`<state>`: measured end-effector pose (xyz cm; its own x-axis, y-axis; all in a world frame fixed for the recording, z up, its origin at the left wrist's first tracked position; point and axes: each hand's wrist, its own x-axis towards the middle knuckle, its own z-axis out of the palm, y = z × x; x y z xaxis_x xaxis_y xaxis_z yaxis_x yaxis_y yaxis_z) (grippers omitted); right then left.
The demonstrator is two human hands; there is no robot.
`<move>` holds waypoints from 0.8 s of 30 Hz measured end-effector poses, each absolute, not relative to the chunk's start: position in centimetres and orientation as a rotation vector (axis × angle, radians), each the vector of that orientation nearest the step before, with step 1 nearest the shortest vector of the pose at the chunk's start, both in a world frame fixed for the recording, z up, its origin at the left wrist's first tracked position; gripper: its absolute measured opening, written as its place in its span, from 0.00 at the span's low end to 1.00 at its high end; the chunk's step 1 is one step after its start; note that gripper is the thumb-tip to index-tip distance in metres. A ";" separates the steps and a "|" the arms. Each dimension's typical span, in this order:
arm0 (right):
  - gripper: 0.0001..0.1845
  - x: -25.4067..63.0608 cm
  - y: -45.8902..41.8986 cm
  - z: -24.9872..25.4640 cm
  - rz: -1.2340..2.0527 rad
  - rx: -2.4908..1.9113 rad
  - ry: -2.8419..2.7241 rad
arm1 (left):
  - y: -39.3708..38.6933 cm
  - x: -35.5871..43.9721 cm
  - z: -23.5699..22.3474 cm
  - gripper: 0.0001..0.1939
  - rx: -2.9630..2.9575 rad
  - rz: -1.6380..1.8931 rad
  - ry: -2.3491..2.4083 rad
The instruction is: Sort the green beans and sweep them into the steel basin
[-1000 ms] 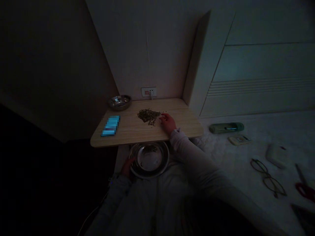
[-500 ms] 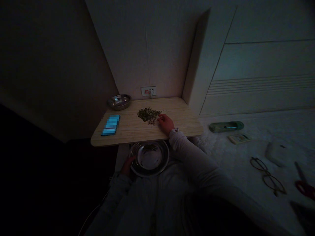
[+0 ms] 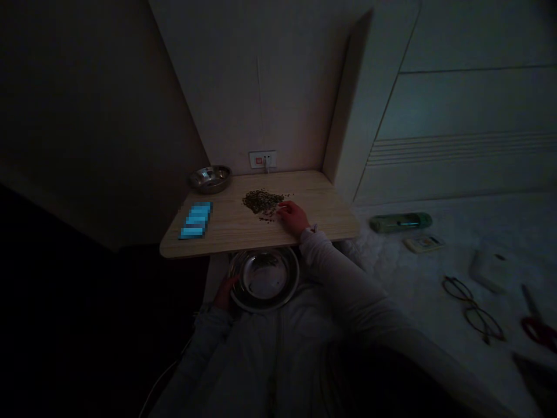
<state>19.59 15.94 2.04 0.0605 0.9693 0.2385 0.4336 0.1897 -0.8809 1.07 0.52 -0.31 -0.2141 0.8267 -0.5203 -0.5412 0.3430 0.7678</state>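
A pile of small dark-green grains, perhaps beans [image 3: 262, 201], lies spread on a wooden tabletop [image 3: 226, 237]. My right hand [image 3: 293, 218] rests at the pile's right edge, its fingers curled in and thumb and forefinger close together. Whether anything small is between them I cannot make out. Below the table's front edge, a wide steel bowl [image 3: 285, 297] sits on my lap with a few dark bits in the bottom. My left hand [image 3: 225, 292] grips this bowl by its left rim, the fingers over the edge.
A smaller steel bowl [image 3: 210, 180] stands at the table's back left, with a lit phone [image 3: 195, 220] in front. A wall socket [image 3: 262, 159] holds a plug. On the bed at right lie a green bottle-like case [image 3: 400, 222], a pale device [image 3: 423, 243], glasses [image 3: 463, 299] and scissors [image 3: 537, 331].
A few grains at the front of the pile have shifted slightly beside my right hand's fingertips. My left hand and the bowl stay in place.
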 end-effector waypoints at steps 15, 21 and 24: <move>0.12 19.7 15.6 2.2 0.780 -1.348 -1.579 | 0.7 0.8 -0.9 0.05 0.298 1.303 1.289; 0.12 19.6 15.1 2.2 0.875 -1.270 -1.549 | 0.7 0.9 -0.5 0.07 0.304 1.290 1.231; 0.12 19.5 15.0 2.3 0.874 -1.260 -1.518 | 0.7 0.8 -0.7 0.09 0.299 1.302 1.234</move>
